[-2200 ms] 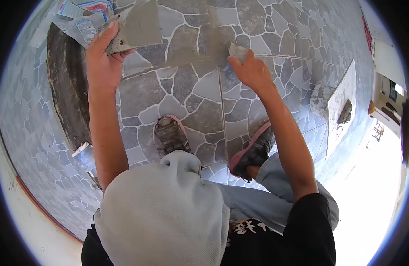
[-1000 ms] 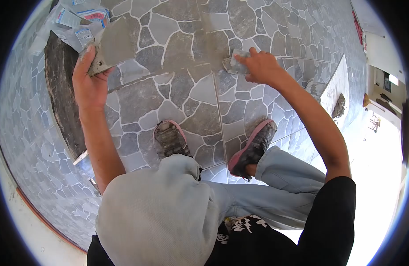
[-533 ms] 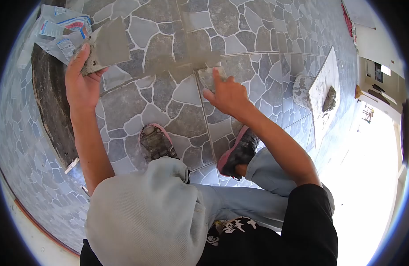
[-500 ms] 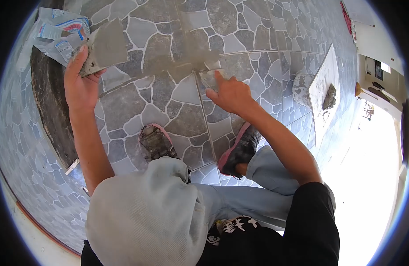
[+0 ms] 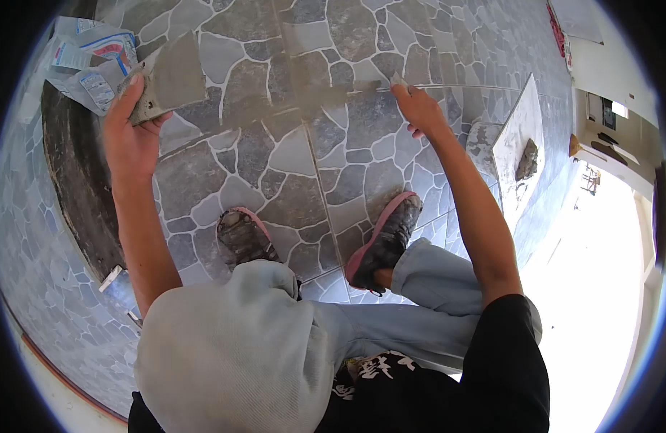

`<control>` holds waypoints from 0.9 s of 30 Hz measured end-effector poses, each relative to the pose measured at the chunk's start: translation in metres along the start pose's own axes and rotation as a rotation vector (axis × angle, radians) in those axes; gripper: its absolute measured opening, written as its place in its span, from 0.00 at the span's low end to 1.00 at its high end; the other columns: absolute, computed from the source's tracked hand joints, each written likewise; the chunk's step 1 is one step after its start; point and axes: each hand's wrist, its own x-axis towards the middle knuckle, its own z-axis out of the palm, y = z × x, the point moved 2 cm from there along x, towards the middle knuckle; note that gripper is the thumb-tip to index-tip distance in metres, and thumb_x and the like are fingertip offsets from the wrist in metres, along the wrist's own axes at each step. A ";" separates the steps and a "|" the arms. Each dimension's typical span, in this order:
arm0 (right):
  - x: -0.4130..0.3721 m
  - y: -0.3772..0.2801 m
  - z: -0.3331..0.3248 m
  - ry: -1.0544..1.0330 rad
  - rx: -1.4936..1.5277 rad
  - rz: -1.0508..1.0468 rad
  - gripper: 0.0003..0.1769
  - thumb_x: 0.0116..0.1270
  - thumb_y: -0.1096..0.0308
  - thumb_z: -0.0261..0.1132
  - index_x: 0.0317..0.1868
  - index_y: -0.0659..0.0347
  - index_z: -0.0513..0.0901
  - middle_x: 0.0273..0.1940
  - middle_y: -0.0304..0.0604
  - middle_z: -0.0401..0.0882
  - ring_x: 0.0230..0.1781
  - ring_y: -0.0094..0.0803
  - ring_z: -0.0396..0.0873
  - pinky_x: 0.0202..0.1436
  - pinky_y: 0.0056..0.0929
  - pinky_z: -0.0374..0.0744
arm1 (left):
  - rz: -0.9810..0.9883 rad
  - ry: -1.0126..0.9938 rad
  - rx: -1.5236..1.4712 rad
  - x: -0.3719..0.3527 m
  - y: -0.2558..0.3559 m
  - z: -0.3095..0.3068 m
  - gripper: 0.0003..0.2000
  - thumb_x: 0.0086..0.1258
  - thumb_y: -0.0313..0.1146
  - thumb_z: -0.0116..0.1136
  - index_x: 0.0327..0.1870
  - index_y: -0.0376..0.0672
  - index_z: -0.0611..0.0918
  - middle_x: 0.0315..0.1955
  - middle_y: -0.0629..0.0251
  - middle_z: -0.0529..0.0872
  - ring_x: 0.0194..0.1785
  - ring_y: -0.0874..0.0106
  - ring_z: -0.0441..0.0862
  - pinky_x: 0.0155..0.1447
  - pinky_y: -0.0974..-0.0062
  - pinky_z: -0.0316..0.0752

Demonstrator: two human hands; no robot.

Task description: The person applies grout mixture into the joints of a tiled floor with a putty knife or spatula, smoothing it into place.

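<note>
My left hand (image 5: pixel 134 137) grips a flat, square-edged grey piece (image 5: pixel 175 76), its face coated with something like mortar. Raised over the floor, my right hand (image 5: pixel 423 112) pinches a small greyish scraper-like piece (image 5: pixel 397 78) between thumb and fingers, near a tile joint. Most of this piece is hidden by the fingers. Wet grey-brown grout (image 5: pixel 257 108) is smeared along the crossing joints of the stone-patterned floor tiles (image 5: pixel 275 169), between my two hands.
A crumpled printed bag (image 5: pixel 95 61) lies at the upper left beside a dark worn plank (image 5: pixel 77 169). On the right, a pale board (image 5: pixel 513 148) carries a lump of mortar (image 5: pixel 527 160). My shoes (image 5: pixel 246 237) stand on the tiles.
My right hand has moved right and away from me along the joint, turning as it went. The left hand still holds the grey piece in nearly the same place.
</note>
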 end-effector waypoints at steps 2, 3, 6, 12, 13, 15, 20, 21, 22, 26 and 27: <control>0.008 -0.018 0.013 -0.161 0.014 0.086 0.37 0.69 0.40 0.47 0.57 0.69 0.77 0.42 0.68 0.82 0.46 0.52 0.85 0.39 0.44 0.84 | -0.008 -0.016 0.022 0.000 0.001 0.000 0.13 0.72 0.36 0.58 0.52 0.38 0.81 0.42 0.65 0.87 0.40 0.74 0.87 0.38 0.76 0.83; -0.002 -0.035 0.033 -0.053 -0.160 -0.100 0.37 0.69 0.40 0.47 0.57 0.69 0.78 0.43 0.67 0.82 0.47 0.53 0.84 0.43 0.46 0.84 | -0.004 -0.017 0.021 -0.001 0.000 0.000 0.13 0.72 0.36 0.58 0.52 0.38 0.81 0.43 0.65 0.87 0.40 0.74 0.87 0.38 0.76 0.83; -0.062 -0.095 0.086 -0.075 -0.251 -0.257 0.36 0.70 0.41 0.48 0.57 0.67 0.78 0.51 0.67 0.80 0.51 0.58 0.82 0.55 0.51 0.80 | -0.041 -0.034 0.011 0.003 -0.009 -0.001 0.13 0.72 0.35 0.58 0.53 0.39 0.81 0.45 0.65 0.87 0.43 0.74 0.87 0.42 0.75 0.83; -0.041 -0.053 0.045 -0.029 -0.154 -0.383 0.40 0.68 0.38 0.53 0.72 0.58 0.66 0.50 0.78 0.76 0.50 0.68 0.79 0.56 0.56 0.77 | -0.026 -0.073 -0.003 -0.001 -0.004 0.000 0.14 0.71 0.35 0.59 0.54 0.39 0.80 0.46 0.65 0.87 0.45 0.74 0.87 0.44 0.74 0.83; -0.029 -0.035 0.041 0.067 -0.247 -0.397 0.41 0.67 0.39 0.55 0.73 0.56 0.64 0.51 0.76 0.76 0.51 0.66 0.79 0.55 0.55 0.78 | -0.013 -0.053 0.040 0.000 -0.001 -0.005 0.15 0.71 0.37 0.60 0.54 0.39 0.80 0.45 0.65 0.87 0.42 0.74 0.87 0.41 0.75 0.83; -0.027 -0.018 0.049 0.177 -0.341 -0.404 0.42 0.66 0.40 0.57 0.75 0.54 0.62 0.52 0.74 0.75 0.52 0.63 0.80 0.54 0.54 0.79 | -0.017 -0.019 0.029 0.002 -0.003 -0.012 0.14 0.71 0.36 0.60 0.53 0.40 0.81 0.45 0.64 0.87 0.43 0.74 0.87 0.42 0.75 0.84; -0.065 -0.018 0.036 -0.123 -0.565 -0.479 0.40 0.63 0.43 0.63 0.74 0.46 0.64 0.53 0.70 0.74 0.51 0.59 0.80 0.51 0.51 0.80 | -0.008 -0.037 -0.038 0.002 -0.002 -0.001 0.12 0.71 0.35 0.59 0.51 0.40 0.82 0.44 0.64 0.87 0.43 0.74 0.87 0.42 0.74 0.84; -0.067 -0.021 0.031 -0.173 -0.581 -0.506 0.40 0.63 0.45 0.64 0.74 0.45 0.65 0.54 0.67 0.74 0.51 0.57 0.80 0.52 0.50 0.80 | -0.008 -0.042 -0.039 0.001 -0.002 0.006 0.12 0.72 0.35 0.59 0.51 0.40 0.82 0.44 0.64 0.87 0.43 0.73 0.87 0.42 0.74 0.84; -0.062 -0.021 0.032 -0.174 -0.586 -0.510 0.40 0.63 0.45 0.64 0.74 0.45 0.65 0.54 0.67 0.74 0.51 0.57 0.80 0.52 0.50 0.80 | -0.012 -0.040 -0.039 -0.001 -0.003 0.009 0.12 0.72 0.34 0.59 0.50 0.40 0.82 0.44 0.64 0.87 0.43 0.73 0.87 0.42 0.73 0.84; -0.036 -0.065 0.052 0.200 -0.574 -0.944 0.38 0.59 0.55 0.69 0.72 0.38 0.69 0.51 0.56 0.75 0.51 0.52 0.78 0.54 0.46 0.78 | -0.022 -0.115 -0.003 -0.002 -0.004 0.005 0.12 0.72 0.35 0.58 0.50 0.39 0.82 0.44 0.64 0.87 0.43 0.73 0.87 0.42 0.73 0.84; -0.032 -0.072 0.054 0.166 -0.615 -1.014 0.37 0.58 0.58 0.70 0.71 0.36 0.70 0.53 0.55 0.75 0.53 0.50 0.78 0.55 0.45 0.77 | -0.021 -0.088 -0.001 -0.004 -0.001 0.007 0.12 0.72 0.35 0.58 0.50 0.38 0.82 0.44 0.64 0.87 0.43 0.73 0.87 0.42 0.73 0.84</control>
